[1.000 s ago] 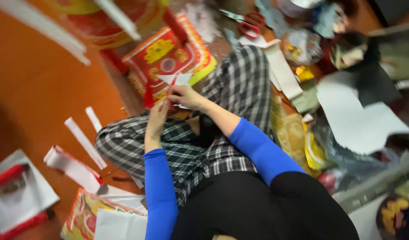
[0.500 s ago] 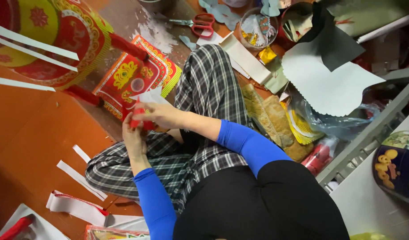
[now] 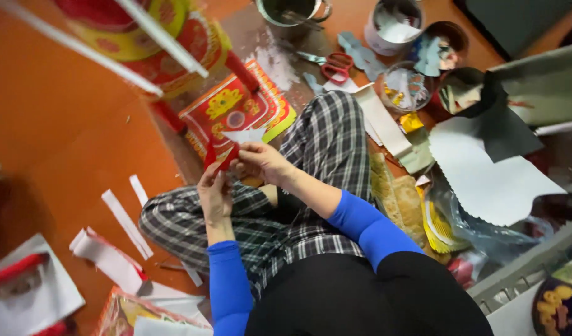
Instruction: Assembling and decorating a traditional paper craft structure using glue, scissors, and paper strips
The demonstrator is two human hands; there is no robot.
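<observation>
Head view looks down on a person sitting cross-legged on an orange floor (image 3: 62, 118), both hands raised over the lap in front of a red and yellow printed sheet (image 3: 236, 112) that lies on the floor. The left hand (image 3: 216, 193) and the right hand (image 3: 261, 163) meet on a small folded piece of red and white paper (image 3: 230, 148), fingers clenched on it from either side. It looks to be thin, light and limp, easy to crease or tear, so I judge it is best taken by its edges and folds with the fingertips. Beyond the printed sheet, red-handled scissors (image 3: 335, 63) lie on the floor, and near them stand a white tub (image 3: 395, 25) with pale scraps inside, a clear bowl (image 3: 405, 87) of small bits and a dark bowl (image 3: 444, 46) holding cut paper shapes. A metal pot (image 3: 292, 11) sits at the top edge; its contents cannot be made out.
</observation>
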